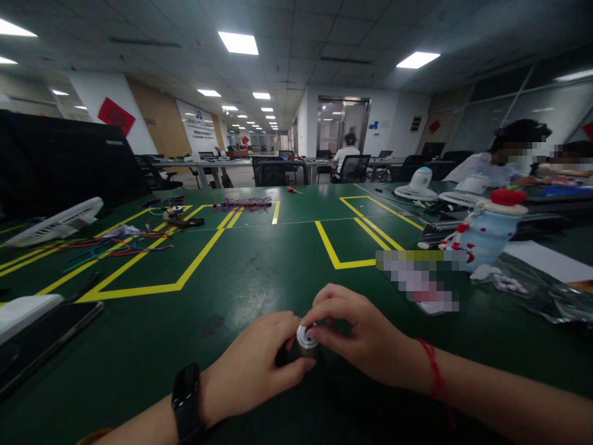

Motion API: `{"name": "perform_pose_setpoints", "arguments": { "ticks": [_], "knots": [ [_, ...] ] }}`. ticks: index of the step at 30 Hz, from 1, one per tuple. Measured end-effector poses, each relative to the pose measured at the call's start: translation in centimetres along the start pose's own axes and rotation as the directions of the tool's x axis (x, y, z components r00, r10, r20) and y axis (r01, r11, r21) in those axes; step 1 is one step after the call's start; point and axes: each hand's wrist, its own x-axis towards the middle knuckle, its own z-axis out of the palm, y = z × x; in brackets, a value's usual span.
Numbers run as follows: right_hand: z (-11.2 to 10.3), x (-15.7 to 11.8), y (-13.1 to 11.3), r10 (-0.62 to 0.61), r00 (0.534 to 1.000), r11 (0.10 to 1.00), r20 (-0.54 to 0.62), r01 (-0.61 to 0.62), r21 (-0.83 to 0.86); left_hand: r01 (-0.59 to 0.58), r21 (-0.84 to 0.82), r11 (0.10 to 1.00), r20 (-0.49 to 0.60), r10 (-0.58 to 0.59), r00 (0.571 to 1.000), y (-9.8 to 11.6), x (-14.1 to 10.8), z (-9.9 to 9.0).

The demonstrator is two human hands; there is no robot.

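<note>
A small round cylinder (306,337) with a silver top and a darker side stands low over the near middle of the green table. My left hand (254,361) is closed around it from the left, thumb on the near side and fingers behind. Thumb and index finger of my right hand (359,334) pinch at the silver top from the right. Whether a smaller part sits between those fingertips is hidden. The underside of the cylinder does not show clearly, so I cannot tell if it touches the table.
Yellow tape (180,286) marks boxes on the table (259,259). Wires (241,204) lie at the back left, a screwdriver (293,190) farther off. To the right stand a blue bottle (492,232) and white fans (419,185); a person (477,164) sits beyond.
</note>
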Motion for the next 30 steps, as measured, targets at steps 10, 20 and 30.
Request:
{"name": "perform_pose_setpoints", "arguments": {
  "ticks": [10, 20, 30],
  "knots": [
    [-1.9, -0.3, 1.8, 0.291, 0.945, 0.955, -0.147, -0.277, 0.108, 0.016, 0.014, 1.000, 0.001, -0.016, 1.000, 0.1, -0.1, -0.2],
    [-4.6, -0.9, 7.4, 0.414, 0.898, 0.898, -0.150, -0.430, -0.098, 0.040, -0.023, 0.999, 0.017, -0.040, 0.999, -0.1, -0.3, -0.2],
    [-1.4, -0.2, 1.3, 0.216, 0.976, 0.973, -0.034, -0.218, -0.073, 0.036, -0.004, 0.999, 0.011, -0.036, 0.999, -0.1, -0.1, -0.1]
  ]
}}
